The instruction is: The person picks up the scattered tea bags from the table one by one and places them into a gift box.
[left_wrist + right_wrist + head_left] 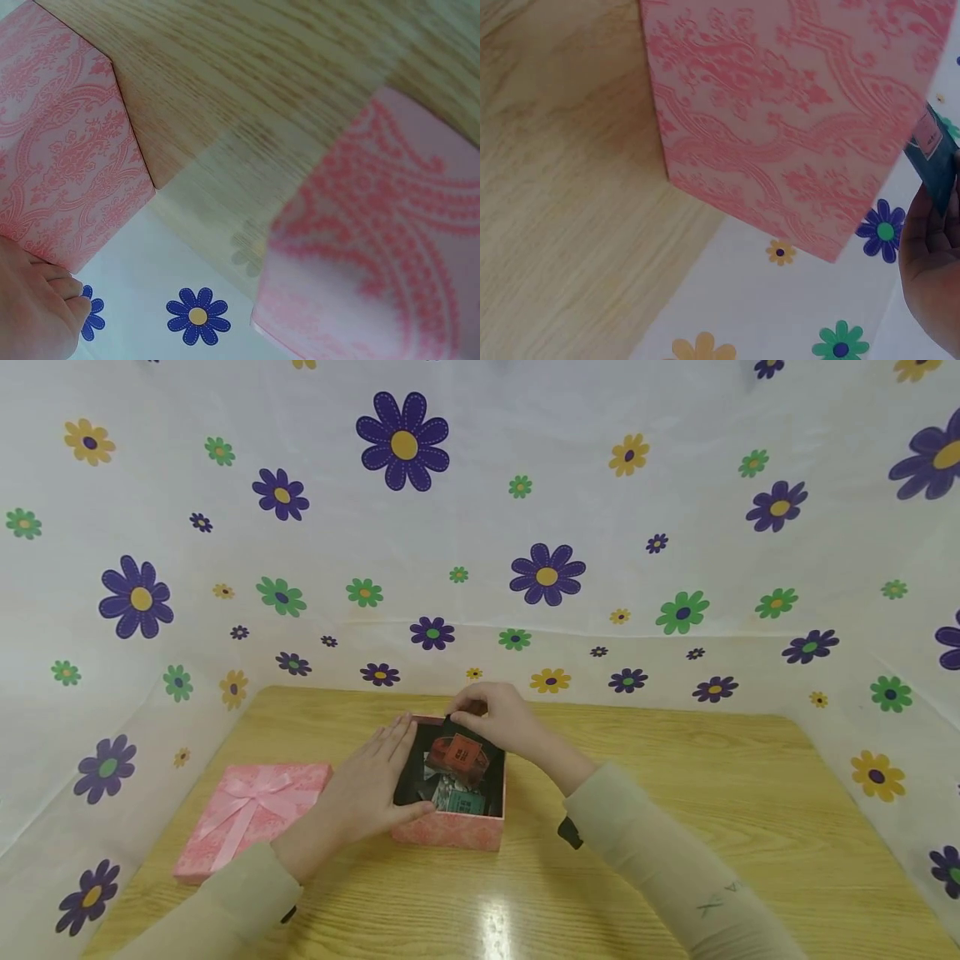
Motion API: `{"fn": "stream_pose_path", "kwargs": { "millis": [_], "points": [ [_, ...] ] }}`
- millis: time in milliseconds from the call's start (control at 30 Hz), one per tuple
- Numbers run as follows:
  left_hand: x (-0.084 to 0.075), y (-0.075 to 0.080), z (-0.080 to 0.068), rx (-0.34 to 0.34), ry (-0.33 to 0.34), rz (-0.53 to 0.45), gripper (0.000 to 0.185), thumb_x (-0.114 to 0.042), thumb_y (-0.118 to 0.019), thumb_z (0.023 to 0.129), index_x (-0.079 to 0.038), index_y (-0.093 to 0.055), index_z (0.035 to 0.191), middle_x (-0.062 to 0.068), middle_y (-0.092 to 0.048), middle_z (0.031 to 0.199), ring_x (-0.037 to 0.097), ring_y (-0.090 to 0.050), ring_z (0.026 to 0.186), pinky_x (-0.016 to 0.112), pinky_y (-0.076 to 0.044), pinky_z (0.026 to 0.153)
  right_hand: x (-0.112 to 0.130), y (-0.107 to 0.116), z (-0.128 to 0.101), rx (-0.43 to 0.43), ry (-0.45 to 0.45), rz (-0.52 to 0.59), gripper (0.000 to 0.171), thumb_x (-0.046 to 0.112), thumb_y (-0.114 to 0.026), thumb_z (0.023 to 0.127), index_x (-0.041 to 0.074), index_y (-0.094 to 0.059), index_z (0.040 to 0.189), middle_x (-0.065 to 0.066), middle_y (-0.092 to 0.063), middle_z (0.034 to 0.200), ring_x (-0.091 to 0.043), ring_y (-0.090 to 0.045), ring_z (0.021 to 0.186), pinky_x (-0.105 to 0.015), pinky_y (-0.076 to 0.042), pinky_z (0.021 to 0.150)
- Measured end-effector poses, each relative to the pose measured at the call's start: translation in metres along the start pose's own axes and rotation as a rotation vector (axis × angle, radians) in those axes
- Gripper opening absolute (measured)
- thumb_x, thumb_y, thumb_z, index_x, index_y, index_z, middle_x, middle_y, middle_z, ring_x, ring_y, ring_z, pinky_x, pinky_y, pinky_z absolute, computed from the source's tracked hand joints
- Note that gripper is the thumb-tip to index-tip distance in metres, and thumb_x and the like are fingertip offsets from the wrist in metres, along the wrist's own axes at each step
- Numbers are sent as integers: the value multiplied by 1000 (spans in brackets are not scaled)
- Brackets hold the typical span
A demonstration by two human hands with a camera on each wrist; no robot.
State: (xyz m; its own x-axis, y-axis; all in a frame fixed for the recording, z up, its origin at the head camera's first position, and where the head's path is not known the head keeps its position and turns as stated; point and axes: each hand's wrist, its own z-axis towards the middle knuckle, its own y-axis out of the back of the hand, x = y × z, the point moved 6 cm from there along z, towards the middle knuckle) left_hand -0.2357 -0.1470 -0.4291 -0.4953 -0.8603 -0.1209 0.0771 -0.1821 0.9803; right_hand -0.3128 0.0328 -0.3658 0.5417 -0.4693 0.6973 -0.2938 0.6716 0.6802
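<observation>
A pink patterned box (pixel 450 833) stands uncovered on the table, its inside dark. Within it lie a dark packet with a red label (pixel 459 757) and, nearer the front, another with a green label (pixel 465 802). My right hand (pixel 498 718), over the box's back right corner, pinches a dark corner of the red-labelled packet between thumb and fingers. The right wrist view shows this packet (pixel 928 146) tilted beside the box wall. Along the box's left rim rests my left hand (pixel 375 777), fingers stretched toward the back and thumb across the front rim.
A pink lid (pixel 247 827) with a ribbon bow lies on the table to the left of the box. The wooden table (pixel 675 827) ends at a white flowered cloth (pixel 480 527) at the back and sides.
</observation>
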Motion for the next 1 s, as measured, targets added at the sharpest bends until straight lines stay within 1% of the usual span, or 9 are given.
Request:
{"fn": "stream_pose_path", "kwargs": {
  "millis": [100, 267, 467, 600, 767, 1000],
  "points": [
    [0, 0, 0, 5, 1, -1, 114, -71, -64, 92, 6, -25, 165, 22, -22, 176, 38, -22, 165, 51, -28, 133, -2, -9, -1, 33, 6, -7, 12, 10, -72, 101, 4, -80, 108, -11, -80, 106, -19, -74, 93, -27, -63, 85],
    [0, 0, 0, 14, 2, 2, 113, -71, -63, 93, 6, -25, 165, 23, -22, 176, 37, -21, 165, 50, -27, 134, -6, -23, -2, 74, 30, -54, 11, 9, -73, 100, 6, -82, 108, -8, -81, 105, -16, -74, 92, -22, -61, 82],
    [1, 0, 0, 11, 0, -1, 113, -72, -63, 92, 5, -24, 166, 23, -23, 176, 37, -22, 165, 51, -28, 133, -4, -31, -2, 92, 70, -149, 11, 9, -75, 99, 8, -83, 106, -6, -82, 105, -18, -76, 97, -27, -62, 86],
    [1, 0, 0, 17, 4, -2, 114, -72, -63, 92, 5, -24, 166, 22, -21, 176, 36, -21, 165, 50, -27, 134, 0, -32, -2, 102, 86, -177, 12, 10, -75, 99, 8, -83, 107, -7, -82, 107, -20, -76, 100, -31, -63, 89],
    [0, 0, 0, 12, 7, 1, 115, -73, -63, 91, 5, -24, 166, 21, -22, 176, 36, -22, 165, 50, -26, 134, 2, -29, -3, 91, 81, -146, 13, 7, -75, 99, 5, -82, 109, -8, -82, 108, -20, -76, 99, -31, -64, 89],
    [-1, 1, 0, 16, 11, 2, 115, -74, -63, 91, 5, -25, 166, 21, -22, 176, 37, -22, 165, 50, -26, 134, 2, -22, -6, 69, 81, -130, 13, 6, -75, 98, 5, -82, 109, -8, -82, 107, -20, -77, 97, -32, -65, 89]
  ]
}}
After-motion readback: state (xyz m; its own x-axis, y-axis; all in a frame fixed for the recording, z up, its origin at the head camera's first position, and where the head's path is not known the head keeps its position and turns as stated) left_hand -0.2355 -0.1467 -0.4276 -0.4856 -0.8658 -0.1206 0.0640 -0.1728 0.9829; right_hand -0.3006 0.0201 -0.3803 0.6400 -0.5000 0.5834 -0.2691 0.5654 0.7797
